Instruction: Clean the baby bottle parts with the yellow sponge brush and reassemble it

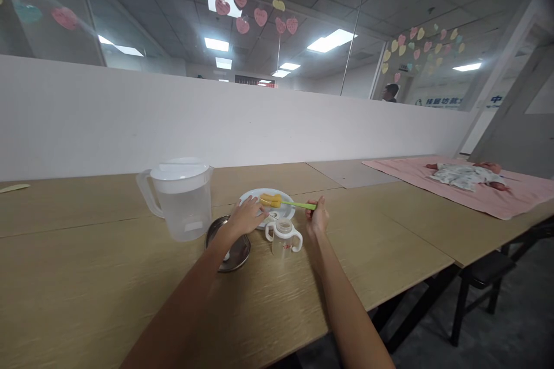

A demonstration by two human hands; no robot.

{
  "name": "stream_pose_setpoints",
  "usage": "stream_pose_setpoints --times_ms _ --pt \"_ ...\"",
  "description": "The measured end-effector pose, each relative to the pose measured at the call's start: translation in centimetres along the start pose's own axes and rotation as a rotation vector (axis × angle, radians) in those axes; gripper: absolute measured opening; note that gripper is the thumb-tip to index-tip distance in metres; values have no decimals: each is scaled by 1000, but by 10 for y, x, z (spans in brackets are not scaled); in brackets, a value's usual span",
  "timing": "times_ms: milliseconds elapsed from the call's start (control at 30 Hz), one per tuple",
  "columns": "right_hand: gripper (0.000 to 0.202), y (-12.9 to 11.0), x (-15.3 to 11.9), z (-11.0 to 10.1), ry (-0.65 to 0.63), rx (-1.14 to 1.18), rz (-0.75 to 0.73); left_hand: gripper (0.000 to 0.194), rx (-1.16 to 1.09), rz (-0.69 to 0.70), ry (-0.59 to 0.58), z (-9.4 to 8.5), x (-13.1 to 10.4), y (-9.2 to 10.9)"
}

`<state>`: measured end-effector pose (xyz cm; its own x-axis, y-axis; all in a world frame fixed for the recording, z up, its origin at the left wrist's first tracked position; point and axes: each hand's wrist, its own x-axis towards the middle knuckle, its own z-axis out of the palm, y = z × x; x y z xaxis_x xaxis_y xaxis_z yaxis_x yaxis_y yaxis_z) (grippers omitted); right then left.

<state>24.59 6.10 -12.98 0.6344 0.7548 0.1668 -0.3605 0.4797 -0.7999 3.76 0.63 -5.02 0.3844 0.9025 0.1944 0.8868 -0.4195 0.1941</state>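
My right hand point(318, 216) is closed round the green handle of a brush with a yellow sponge head point(270, 200). The sponge is over a white plate point(249, 195). My left hand point(247, 217) is at the plate's left side near the sponge, fingers partly spread; whether it touches the sponge is unclear. Just in front of the plate stands a clear bottle point(282, 247) with two white handles and an open top. A small white ring-like part point(273, 216) lies on the plate's near side. Below my left wrist sits a metal tray point(239, 255), partly covered by my forearm.
A translucent lidded pitcher point(184, 207) stands left of the tray. At the far right, a doll point(465, 175) lies on a pink cloth point(489, 202). A low white wall point(259, 127) runs behind the table, and a black stool point(489, 270) stands at right.
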Motion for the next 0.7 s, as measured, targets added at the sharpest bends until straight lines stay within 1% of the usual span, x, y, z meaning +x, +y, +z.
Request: stream_pose_setpoints --times_ms 100,167,267,367,433,500,567,700 --pt "50 1 1 -1 -30 24 34 30 -28 75 66 -5 -1 6" --pt "48 0 2 -2 -25 57 92 25 -78 113 128 -11 -2 11" --pt "41 -3 1 -4 -41 123 196 20 -200 85 260 -23 -4 18" --pt "36 -7 -1 -3 -138 186 269 20 -353 46 404 -33 -4 18" --pt "38 -10 -3 -2 -225 208 309 22 -474 44 470 -37 -2 14" --pt "40 -13 -5 0 -302 204 336 27 -587 46 475 -38 0 9" --pt "40 -16 -7 2 -347 206 352 32 -672 36 435 -37 3 5" --pt "41 -19 -9 4 -365 228 366 40 -727 -51 326 -37 2 5"
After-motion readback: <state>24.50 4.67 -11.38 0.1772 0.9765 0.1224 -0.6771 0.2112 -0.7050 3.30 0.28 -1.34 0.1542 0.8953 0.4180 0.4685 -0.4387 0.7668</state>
